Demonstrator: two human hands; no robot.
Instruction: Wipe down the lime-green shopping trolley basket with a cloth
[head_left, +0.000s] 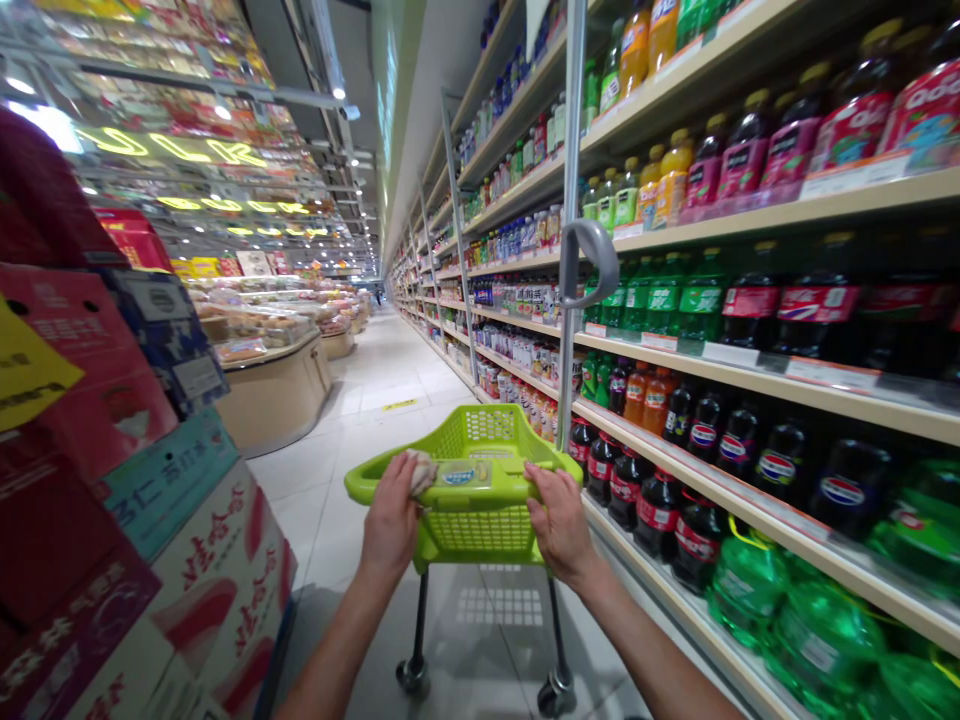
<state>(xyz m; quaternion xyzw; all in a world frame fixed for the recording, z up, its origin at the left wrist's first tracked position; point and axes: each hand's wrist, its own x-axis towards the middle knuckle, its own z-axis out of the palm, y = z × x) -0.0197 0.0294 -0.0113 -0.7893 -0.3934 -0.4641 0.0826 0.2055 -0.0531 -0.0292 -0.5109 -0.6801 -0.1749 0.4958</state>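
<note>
Handle [517, 492] of the green cart [480, 535] is taken from both ends by bare hands; the left hand [391, 520] is curled over the cart's left corner, fingers bent down around the bar; a crumpled pale cloth [424, 472] lies against its inner side, though I cannot tell whether it is pinched or merely tucked there; the right hand [559, 520] is curled over the cart's right corner, fingers bent around the bar, thumb side turned inward; a label [466, 475] sits on the cart between the two hands, well within the gap.

The cart stands upright on the tiled floor [360, 400], with two wheels [411, 677] in view beneath its basket; close along the cart's right side run shelves [675, 365] of drinks, with red-labelled cola bottles [660, 510] low down and large green bottles [750, 575] nearer than the cart; a metal post [571, 120] with a grey loop [609, 265] rises just beside the cart's right front; left of the cart, apart from it, are stacked cartons [225, 580]; ahead and left of it stands a rounded counter [274, 385] bearing goods; beyond the cart a yellow marking [400, 405] lies on the floor.
</note>
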